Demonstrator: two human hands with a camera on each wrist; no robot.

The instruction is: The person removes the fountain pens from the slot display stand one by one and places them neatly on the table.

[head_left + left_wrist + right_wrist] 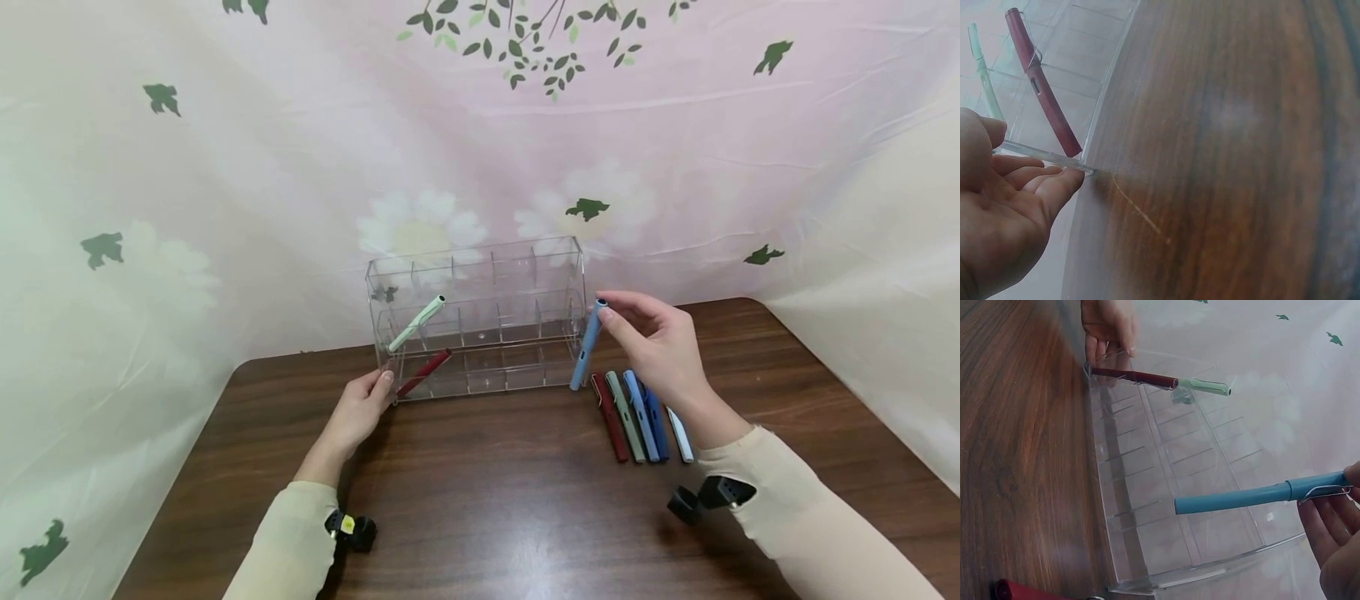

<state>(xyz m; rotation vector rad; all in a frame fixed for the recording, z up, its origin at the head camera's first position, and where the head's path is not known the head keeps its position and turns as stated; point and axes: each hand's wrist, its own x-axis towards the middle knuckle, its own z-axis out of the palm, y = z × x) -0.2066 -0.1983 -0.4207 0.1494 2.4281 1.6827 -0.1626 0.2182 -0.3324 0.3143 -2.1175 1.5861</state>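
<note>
My right hand (663, 342) pinches a light blue pen (587, 350) by its capped upper end, with the barrel pointing down beside the right end of a clear acrylic pen organizer (487, 385). In the right wrist view the blue pen (1235, 500) overlaps the organizer's compartments. My left hand (362, 408) grips the organizer's left end panel, thumb on one side and fingers on the other. A dark red pen (424, 372) leans in the front row's leftmost compartment, and a mint green pen (416, 323) leans in the row behind it.
Right of the organizer several pens lie side by side on the wooden table (480, 500): a dark red pen (609, 418), a grey-green pen (626, 417), blue ones and a pale pen (680, 435). A printed cloth (300, 208) hangs behind the table.
</note>
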